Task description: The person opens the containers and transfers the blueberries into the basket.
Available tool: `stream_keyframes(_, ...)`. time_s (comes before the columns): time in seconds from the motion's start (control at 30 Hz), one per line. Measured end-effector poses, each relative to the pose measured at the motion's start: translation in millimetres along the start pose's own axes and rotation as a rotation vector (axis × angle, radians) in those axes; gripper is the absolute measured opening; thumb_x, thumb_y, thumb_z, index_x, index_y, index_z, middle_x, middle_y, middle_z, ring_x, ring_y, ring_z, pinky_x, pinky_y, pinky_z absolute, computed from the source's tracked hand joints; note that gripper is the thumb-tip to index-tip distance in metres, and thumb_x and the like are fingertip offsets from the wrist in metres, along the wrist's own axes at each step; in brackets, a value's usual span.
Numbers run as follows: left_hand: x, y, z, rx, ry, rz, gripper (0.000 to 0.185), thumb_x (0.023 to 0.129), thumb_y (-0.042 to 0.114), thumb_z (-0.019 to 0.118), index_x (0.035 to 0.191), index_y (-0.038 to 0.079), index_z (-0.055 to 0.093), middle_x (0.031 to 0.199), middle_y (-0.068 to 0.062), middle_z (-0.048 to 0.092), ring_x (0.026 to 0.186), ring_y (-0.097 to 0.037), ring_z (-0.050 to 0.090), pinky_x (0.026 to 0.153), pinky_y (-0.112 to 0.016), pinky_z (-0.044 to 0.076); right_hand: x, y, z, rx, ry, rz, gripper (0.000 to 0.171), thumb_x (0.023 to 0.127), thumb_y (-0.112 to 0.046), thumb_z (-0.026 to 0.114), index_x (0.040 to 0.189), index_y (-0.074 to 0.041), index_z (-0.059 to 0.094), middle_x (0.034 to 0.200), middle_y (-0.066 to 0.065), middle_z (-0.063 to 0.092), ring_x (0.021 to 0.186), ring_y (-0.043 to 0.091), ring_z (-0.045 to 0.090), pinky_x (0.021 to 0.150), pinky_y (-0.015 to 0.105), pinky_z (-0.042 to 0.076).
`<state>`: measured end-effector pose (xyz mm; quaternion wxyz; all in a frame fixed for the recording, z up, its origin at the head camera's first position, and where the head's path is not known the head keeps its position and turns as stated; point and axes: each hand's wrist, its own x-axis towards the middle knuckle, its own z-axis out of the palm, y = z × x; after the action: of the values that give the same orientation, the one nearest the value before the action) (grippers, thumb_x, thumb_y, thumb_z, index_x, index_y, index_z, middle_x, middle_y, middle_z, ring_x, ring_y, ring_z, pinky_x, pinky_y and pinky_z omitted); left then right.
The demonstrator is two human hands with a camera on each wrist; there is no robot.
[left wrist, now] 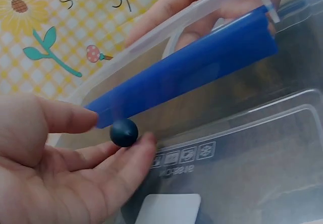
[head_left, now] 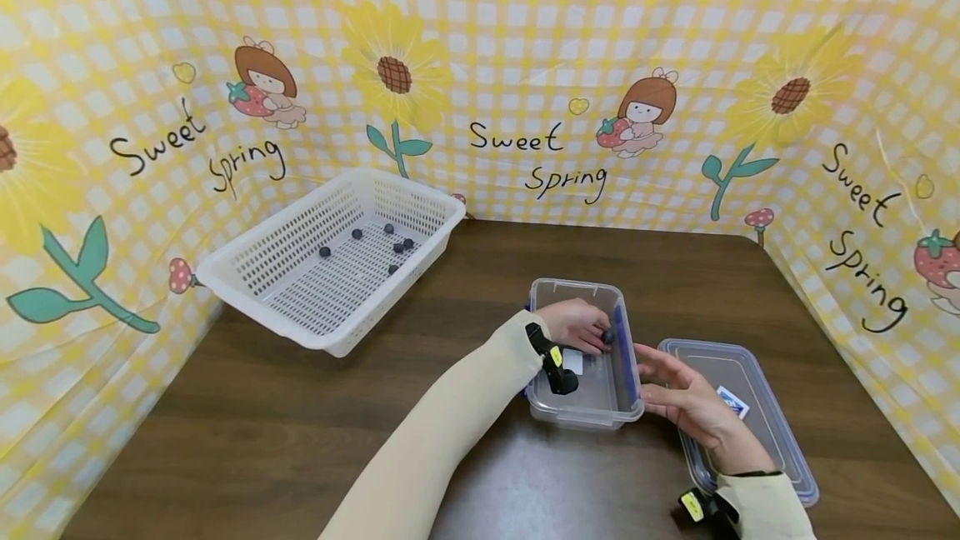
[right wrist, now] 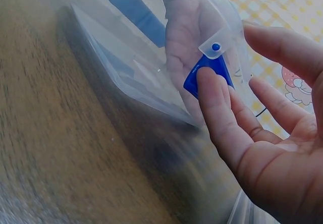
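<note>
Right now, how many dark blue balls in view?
7: six in the white basket, at; one pinched by the left hand inside the clear container. More may be hidden.

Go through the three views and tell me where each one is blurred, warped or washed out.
Head view: sharp, evenly lit, but wide-angle bending bows the printed backdrop and table edge. Left wrist view: the left hand and small dark blue ball are fairly crisp; the clear plastic box looks hazy. Right wrist view: the wooden table and box smear with blur; the right hand is softer too.
</note>
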<state>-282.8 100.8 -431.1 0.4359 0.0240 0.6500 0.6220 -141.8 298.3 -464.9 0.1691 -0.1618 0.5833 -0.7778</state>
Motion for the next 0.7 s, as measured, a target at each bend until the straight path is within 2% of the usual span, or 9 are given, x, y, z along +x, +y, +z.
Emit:
stream_keyframes(0.13,-1.2,-1.8,3.0,0.003,-0.038,-0.002,0.01,0.098,-0.005,0.052,0.099,-0.013,0.057,0.088,-0.019,0.06,0.096,-0.034,0.066,0.099,-0.044,0.052,0.0,-0.2,1.0,-0.016,0.016,0.015,0.055,0.097,0.01,0.052,0.138,-0.027,0.056,0.122,0.006,0.054,0.1,0.017,0.067,0.086,0.03,0.058)
stream_keyframes(0.23,-1.9,-2.0,2.4,0.036,-0.059,0.016,0.01,0.098,-0.007,0.053,0.093,-0.012,0.06,0.081,-0.017,0.062,0.079,-0.025,0.064,0.096,-0.041,0.054,0.0,-0.3,1.5,-0.018,0.022,0.016,0.055,0.097,0.01,0.053,0.137,-0.027,0.057,0.122,0.006,0.054,0.099,0.016,0.067,0.086,0.029,0.058)
stream_keyframes(0.33,-3.1,-1.5,0.3,0.064,-0.086,0.04,0.012,0.098,-0.007,0.054,0.098,-0.014,0.064,0.079,-0.015,0.064,0.074,-0.02,0.062,0.089,-0.036,0.058,0.1,-0.2,1.4,-0.016,0.02,0.008,0.055,0.097,0.01,0.053,0.137,-0.027,0.057,0.121,0.006,0.054,0.099,0.016,0.067,0.086,0.029,0.058)
stream_keyframes(0.53,-9.0,2.9,-7.0,0.083,-0.12,0.089,0.022,0.098,-0.006,0.056,0.116,-0.017,0.062,0.08,-0.013,0.066,0.072,-0.018,0.064,0.073,-0.028,0.06,0.7,0.8,0.9,0.0,-0.002,-0.008,0.056,0.096,0.012,0.051,0.139,-0.025,0.056,0.122,0.007,0.054,0.1,0.017,0.067,0.086,0.029,0.058)
stream_keyframes(0.7,-13.8,12.9,-16.0,0.073,-0.122,0.135,0.024,0.099,-0.003,0.057,0.118,-0.016,0.062,0.082,-0.012,0.068,0.074,-0.017,0.067,0.073,-0.027,0.059,0.6,1.0,0.6,0.015,-0.022,-0.021,0.057,0.097,0.013,0.049,0.139,-0.025,0.056,0.123,0.006,0.056,0.101,0.017,0.067,0.086,0.029,0.058)
